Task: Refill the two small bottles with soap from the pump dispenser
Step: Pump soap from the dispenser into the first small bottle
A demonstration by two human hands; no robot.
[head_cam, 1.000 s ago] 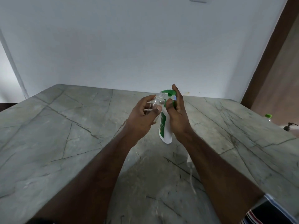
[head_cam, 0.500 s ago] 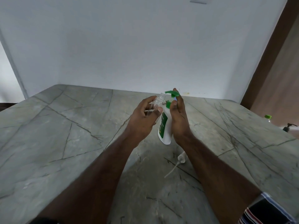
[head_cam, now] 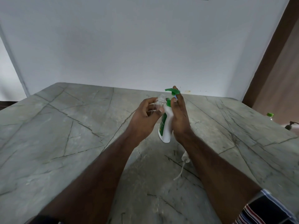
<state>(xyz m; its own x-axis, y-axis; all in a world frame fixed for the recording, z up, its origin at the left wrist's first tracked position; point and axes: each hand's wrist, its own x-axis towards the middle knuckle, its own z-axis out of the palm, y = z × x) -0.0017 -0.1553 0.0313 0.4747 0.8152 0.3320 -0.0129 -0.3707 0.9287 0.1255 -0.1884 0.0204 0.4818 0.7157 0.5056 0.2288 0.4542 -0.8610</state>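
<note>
Above the middle of the marble counter (head_cam: 68, 130), the left hand (head_cam: 144, 120) had its grip curled around a clear small bottle (head_cam: 159, 102), open neck up. At its three o'clock, touching it, stood the white pump dispenser (head_cam: 166, 125), the right hand (head_cam: 180, 117) holding its neck, a fingertip on the green pump head (head_cam: 172, 91). A white cap with tube (head_cam: 184, 160) lay at six o'clock.

grey stone table (head_cam: 64, 135) — white wall (head_cam: 145, 42), striped cloth (head_cam: 265, 209)
</note>
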